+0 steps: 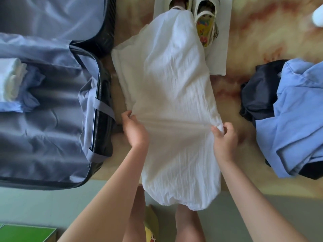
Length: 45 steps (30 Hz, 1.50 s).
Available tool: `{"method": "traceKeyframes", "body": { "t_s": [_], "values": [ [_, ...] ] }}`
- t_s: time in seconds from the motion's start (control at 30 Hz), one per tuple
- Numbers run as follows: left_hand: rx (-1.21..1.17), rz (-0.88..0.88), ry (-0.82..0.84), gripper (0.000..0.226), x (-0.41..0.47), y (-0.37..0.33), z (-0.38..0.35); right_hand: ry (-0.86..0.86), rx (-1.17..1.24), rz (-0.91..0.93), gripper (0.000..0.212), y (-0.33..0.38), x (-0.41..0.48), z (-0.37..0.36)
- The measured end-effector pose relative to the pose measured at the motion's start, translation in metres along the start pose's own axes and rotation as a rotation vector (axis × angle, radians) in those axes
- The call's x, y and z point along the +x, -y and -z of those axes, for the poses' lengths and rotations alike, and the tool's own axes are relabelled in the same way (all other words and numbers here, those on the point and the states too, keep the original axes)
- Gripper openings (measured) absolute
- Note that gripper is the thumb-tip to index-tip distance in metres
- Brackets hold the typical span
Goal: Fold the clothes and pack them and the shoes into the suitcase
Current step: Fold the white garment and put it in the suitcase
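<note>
While the white crinkled cotton garment (171, 84) lies lengthwise mid-desk (232, 95), hem over the near edge, left grip (135, 130) & right grip (225, 138) each pinch a side edge: fold underway, I'd say. Packed: white folded piece (10, 81) & blue one (29, 88) in the grey-lined open suitcase (101, 102), desk's left. To do: light-blue shirt (297, 119), navy garment (257, 96) at right edge; white strap shoes (206, 20) at far edge, one part-covered. Bare strip betw. garment & pile.

A tan, rust-blotched covering (262, 23) is spreading across the surface, a pale grey-green floor (43, 206) is showing below, soft light falling evenly
</note>
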<state>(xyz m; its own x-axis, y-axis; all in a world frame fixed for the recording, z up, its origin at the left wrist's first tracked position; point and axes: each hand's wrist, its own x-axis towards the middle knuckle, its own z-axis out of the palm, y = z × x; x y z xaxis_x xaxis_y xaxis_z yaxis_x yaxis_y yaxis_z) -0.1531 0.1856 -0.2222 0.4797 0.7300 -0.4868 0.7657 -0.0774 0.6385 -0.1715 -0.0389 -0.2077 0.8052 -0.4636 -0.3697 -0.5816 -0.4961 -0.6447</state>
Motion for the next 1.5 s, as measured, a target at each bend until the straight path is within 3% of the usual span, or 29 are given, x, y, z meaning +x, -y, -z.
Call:
{"method": "traceKeyframes", "body": {
  "t_s": [0.17,0.33,0.47,0.6,0.67,0.77,0.9,1.03,1.13,1.27,1.4,1.5],
  "values": [
    [0.058,-0.012,0.009,0.030,-0.008,0.016,0.003,0.055,-0.007,-0.012,0.021,-0.006,-0.006,0.009],
    [-0.031,-0.020,0.000,0.031,-0.009,0.010,0.002,0.219,0.129,-0.119,0.057,0.006,0.006,0.009],
    [0.036,-0.006,0.016,0.045,0.005,-0.007,-0.005,0.280,0.265,-0.208,0.063,0.039,0.037,0.001],
    [0.044,0.005,-0.024,0.022,0.016,-0.018,-0.010,0.417,0.250,-0.193,0.044,0.065,0.063,-0.007],
    [-0.131,0.044,-0.017,0.011,0.018,-0.019,-0.009,0.455,0.176,-0.116,0.023,0.074,0.068,-0.006],
    [-0.319,0.095,-0.010,0.010,0.017,-0.019,-0.006,0.389,0.172,-0.011,0.020,0.074,0.067,0.001],
    [-0.295,0.154,0.090,0.023,0.015,-0.014,-0.006,0.323,0.183,-0.029,0.025,0.059,0.056,0.006],
    [-0.189,0.163,0.182,0.038,0.024,-0.011,-0.003,0.379,0.140,-0.122,0.042,0.057,0.058,0.004],
    [-0.201,0.119,0.217,0.043,0.029,-0.025,-0.003,0.464,0.244,-0.157,0.060,0.071,0.068,0.003],
    [-0.214,0.133,0.300,0.076,0.045,-0.053,-0.003,0.535,0.390,-0.152,0.067,0.095,0.090,-0.002],
    [-0.201,0.161,0.340,0.047,0.054,-0.083,-0.002,0.620,0.457,-0.202,0.059,0.117,0.104,-0.008],
    [-0.185,0.067,0.367,0.025,0.056,-0.089,-0.002,0.682,0.441,-0.218,0.049,0.127,0.104,-0.009]
  ]
}}
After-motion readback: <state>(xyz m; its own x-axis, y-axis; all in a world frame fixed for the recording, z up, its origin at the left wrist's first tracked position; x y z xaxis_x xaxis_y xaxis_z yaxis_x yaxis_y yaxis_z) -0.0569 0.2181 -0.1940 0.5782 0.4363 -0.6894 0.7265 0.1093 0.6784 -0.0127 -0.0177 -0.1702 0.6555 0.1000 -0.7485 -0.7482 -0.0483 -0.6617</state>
